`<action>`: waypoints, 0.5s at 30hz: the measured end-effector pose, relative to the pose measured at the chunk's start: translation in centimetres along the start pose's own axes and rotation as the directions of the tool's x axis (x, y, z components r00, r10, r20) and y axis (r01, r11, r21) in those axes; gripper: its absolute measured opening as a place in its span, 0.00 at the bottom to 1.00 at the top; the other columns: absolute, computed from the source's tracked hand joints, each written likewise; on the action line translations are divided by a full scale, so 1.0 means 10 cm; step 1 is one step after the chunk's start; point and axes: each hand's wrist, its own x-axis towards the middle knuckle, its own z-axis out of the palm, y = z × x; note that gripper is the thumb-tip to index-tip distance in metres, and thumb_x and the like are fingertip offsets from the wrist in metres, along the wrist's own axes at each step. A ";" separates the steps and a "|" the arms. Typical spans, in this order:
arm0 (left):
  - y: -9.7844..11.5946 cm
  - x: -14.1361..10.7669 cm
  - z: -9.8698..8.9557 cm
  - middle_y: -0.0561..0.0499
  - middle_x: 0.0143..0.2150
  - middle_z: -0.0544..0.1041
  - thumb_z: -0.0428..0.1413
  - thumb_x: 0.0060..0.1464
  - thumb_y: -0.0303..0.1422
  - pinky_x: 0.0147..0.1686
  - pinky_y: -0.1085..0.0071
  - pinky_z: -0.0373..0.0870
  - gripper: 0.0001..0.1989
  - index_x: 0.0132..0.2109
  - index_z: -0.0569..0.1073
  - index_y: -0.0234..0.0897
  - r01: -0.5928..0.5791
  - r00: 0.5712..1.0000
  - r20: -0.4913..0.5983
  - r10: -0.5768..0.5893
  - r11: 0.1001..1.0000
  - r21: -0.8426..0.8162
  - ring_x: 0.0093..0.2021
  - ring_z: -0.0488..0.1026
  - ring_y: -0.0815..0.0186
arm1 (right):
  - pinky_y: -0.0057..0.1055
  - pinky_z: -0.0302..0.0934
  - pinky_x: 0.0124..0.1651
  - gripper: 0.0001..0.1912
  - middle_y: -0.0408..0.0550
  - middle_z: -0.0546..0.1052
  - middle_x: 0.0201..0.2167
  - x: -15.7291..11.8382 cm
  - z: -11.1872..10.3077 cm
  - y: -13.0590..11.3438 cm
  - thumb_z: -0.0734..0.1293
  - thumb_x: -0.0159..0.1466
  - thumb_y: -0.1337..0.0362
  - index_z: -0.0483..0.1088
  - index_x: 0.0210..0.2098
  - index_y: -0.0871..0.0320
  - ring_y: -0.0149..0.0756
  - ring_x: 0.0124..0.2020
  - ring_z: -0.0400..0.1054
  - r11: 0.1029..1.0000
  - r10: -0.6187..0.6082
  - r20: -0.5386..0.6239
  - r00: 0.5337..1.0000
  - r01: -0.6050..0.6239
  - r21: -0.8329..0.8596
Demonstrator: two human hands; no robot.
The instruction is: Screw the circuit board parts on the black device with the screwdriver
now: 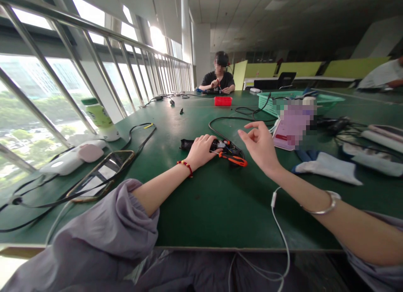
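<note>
My left hand (203, 151), with a red beaded bracelet at the wrist, is closed over a long black device (187, 144) lying on the green table. At its right end the housing is open, and wires and small parts show. An orange-and-black tool handle (234, 159), which looks like a screwdriver's, lies against the device by my left thumb; its tip is hidden. My right hand (261, 147) is raised to the right of the device, thumb and index finger slightly apart and the other fingers curled. Nothing shows between its fingertips.
A phone (100, 176), a white device (74, 157) and a green-topped bottle (100, 119) are at left. A red box (223, 101) and a green basket (267, 103) stand farther back. Gloves (330, 168) and a purple-cased phone (288, 130) lie right. Another person (217, 75) sits opposite.
</note>
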 end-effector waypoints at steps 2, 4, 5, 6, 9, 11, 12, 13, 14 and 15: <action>0.01 0.00 -0.01 0.45 0.45 0.72 0.51 0.58 0.44 0.46 0.61 0.64 0.19 0.50 0.68 0.37 0.000 1.000 0.012 0.000 1.000 0.013 0.47 0.68 0.56 | 0.29 0.55 0.28 0.12 0.36 0.64 0.18 0.04 -0.03 -0.03 0.66 0.58 0.55 0.64 0.36 0.56 0.28 0.21 0.59 0.998 -0.042 0.044 0.998 0.044 -0.048; 0.02 0.00 -0.03 0.44 0.47 0.71 0.50 0.59 0.44 0.47 0.60 0.63 0.19 0.52 0.67 0.36 -0.007 1.000 0.021 0.006 0.999 0.038 0.48 0.67 0.55 | 0.28 0.54 0.28 0.09 0.37 0.65 0.19 0.07 -0.08 -0.09 0.65 0.58 0.58 0.66 0.33 0.56 0.28 0.21 0.60 0.992 -0.091 0.130 0.987 0.102 -0.075; 0.03 0.00 -0.04 0.43 0.48 0.71 0.49 0.60 0.44 0.47 0.60 0.63 0.20 0.53 0.67 0.36 -0.013 1.000 0.025 0.012 0.999 0.050 0.48 0.67 0.55 | 0.28 0.54 0.28 0.07 0.37 0.65 0.19 0.08 -0.11 -0.12 0.65 0.59 0.59 0.66 0.33 0.56 0.28 0.21 0.60 0.989 -0.112 0.140 0.984 0.124 -0.075; 0.04 0.00 -0.05 0.43 0.49 0.71 0.49 0.60 0.43 0.49 0.60 0.63 0.20 0.54 0.66 0.36 -0.024 0.999 0.027 0.023 0.998 0.057 0.49 0.67 0.55 | 0.28 0.54 0.28 0.06 0.37 0.65 0.19 0.09 -0.15 -0.15 0.64 0.59 0.61 0.67 0.34 0.56 0.28 0.21 0.60 0.987 -0.128 0.146 0.981 0.141 -0.082; 0.07 -0.01 -0.11 0.43 0.53 0.70 0.47 0.62 0.43 0.52 0.61 0.61 0.20 0.54 0.66 0.35 -0.067 0.998 0.002 0.067 0.997 0.038 0.52 0.66 0.56 | 0.28 0.54 0.28 0.06 0.39 0.68 0.22 0.10 -0.22 -0.17 0.64 0.58 0.62 0.67 0.35 0.55 0.29 0.23 0.62 0.971 -0.153 0.144 0.978 0.176 -0.161; 0.11 -0.01 -0.16 0.44 0.52 0.71 0.45 0.63 0.42 0.53 0.62 0.60 0.18 0.53 0.67 0.36 -0.074 0.997 -0.031 0.075 0.997 0.007 0.52 0.67 0.57 | 0.29 0.55 0.29 0.09 0.40 0.69 0.24 0.12 -0.26 -0.13 0.64 0.58 0.59 0.67 0.37 0.55 0.31 0.26 0.64 0.968 -0.146 0.129 0.981 0.169 -0.187; 0.13 -0.01 -0.19 0.45 0.51 0.72 0.44 0.63 0.41 0.53 0.62 0.60 0.17 0.53 0.67 0.37 -0.061 0.997 -0.044 0.060 0.998 -0.010 0.51 0.68 0.58 | 0.29 0.55 0.30 0.11 0.41 0.70 0.24 0.13 -0.27 -0.11 0.63 0.59 0.57 0.66 0.39 0.55 0.31 0.27 0.64 0.976 -0.126 0.143 0.982 0.148 -0.162; 0.15 0.00 -0.21 0.46 0.50 0.74 0.44 0.63 0.39 0.53 0.62 0.61 0.16 0.52 0.68 0.37 -0.033 0.998 -0.053 0.031 0.999 -0.028 0.50 0.69 0.58 | 0.29 0.55 0.30 0.14 0.41 0.70 0.25 0.14 -0.28 -0.08 0.61 0.61 0.53 0.66 0.40 0.56 0.32 0.27 0.64 0.987 -0.092 0.185 0.978 0.113 -0.110; 0.16 0.01 -0.23 0.46 0.48 0.75 0.44 0.63 0.37 0.53 0.62 0.61 0.15 0.51 0.68 0.38 0.004 0.998 -0.056 -0.007 0.999 -0.048 0.50 0.70 0.59 | 0.29 0.55 0.29 0.18 0.41 0.69 0.24 0.15 -0.28 -0.06 0.58 0.62 0.49 0.65 0.42 0.56 0.31 0.26 0.64 0.997 -0.052 0.254 0.966 0.064 -0.039; 0.17 0.02 -0.24 0.47 0.47 0.76 0.44 0.63 0.34 0.53 0.62 0.61 0.14 0.51 0.68 0.38 0.044 0.997 -0.053 -0.048 0.997 -0.068 0.49 0.70 0.59 | 0.28 0.55 0.28 0.22 0.40 0.69 0.23 0.15 -0.28 -0.05 0.55 0.64 0.46 0.64 0.44 0.56 0.31 0.24 0.63 0.999 -0.019 0.338 0.941 0.005 0.044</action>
